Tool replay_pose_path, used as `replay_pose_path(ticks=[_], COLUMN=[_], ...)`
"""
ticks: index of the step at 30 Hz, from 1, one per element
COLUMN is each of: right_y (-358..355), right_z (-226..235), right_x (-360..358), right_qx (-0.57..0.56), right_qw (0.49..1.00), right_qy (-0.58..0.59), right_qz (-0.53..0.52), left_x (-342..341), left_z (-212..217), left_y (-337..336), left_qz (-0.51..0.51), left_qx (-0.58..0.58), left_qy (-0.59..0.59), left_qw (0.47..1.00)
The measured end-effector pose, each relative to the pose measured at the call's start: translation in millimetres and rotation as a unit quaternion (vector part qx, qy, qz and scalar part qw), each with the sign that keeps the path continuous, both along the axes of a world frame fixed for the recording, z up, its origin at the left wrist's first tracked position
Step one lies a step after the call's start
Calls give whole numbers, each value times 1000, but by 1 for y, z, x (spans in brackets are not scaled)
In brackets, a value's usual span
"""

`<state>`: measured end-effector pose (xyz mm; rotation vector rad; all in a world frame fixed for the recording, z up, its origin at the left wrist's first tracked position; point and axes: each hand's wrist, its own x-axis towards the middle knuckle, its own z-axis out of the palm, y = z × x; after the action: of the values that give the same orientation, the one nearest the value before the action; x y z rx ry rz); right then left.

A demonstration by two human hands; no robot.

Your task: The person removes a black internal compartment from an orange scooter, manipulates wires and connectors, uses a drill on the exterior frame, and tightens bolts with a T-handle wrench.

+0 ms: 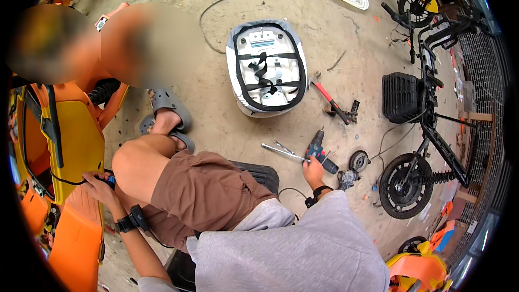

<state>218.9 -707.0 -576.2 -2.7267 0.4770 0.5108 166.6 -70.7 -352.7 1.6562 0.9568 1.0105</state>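
I am squatting on a concrete floor. My left hand [99, 186], with a black watch on its wrist, is closed on the end of a black cable [65, 179] with a small blue piece, right against the yellow and orange scooter body [75, 140] at my left. My right hand [313, 172], wearing a black wristband, reaches forward and grips the handle of a blue and black cordless drill [320, 151] that rests on the floor, chuck pointing away from me.
Two metal wrenches [281, 150] lie left of the drill. Further off are an upturned scooter seat [266, 67] and a red-handled hammer [327, 96]. A stripped bike frame with wheel [404, 185] and black basket [401, 97] stands at right, small round parts [358, 160] beside it.
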Motion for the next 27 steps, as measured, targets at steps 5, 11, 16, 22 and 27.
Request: replay_pose_path(ticks=[5,11,16,22,27], right_y=[25,57,55,37,61], right_z=[-22,-36,-69,-77,-43], right_x=[31,79,82,78,101], right_qx=[-19,3,53,53,-11], right_qw=[979,983,979,964,973], right_qy=[-86,143,102,95,72], right_qz=[184,113,169,242,219], left_x=[15,3,-18,6,4], left_z=[8,6,1,11,21], left_y=[-15,-11,-6,-27,-34], left_qz=[3,26,96,69,67], left_qx=[-8,-30,-63,-46,-84], left_qy=[-1,-6,34,-1,-68], left_qw=[1000,999,993,997,992])
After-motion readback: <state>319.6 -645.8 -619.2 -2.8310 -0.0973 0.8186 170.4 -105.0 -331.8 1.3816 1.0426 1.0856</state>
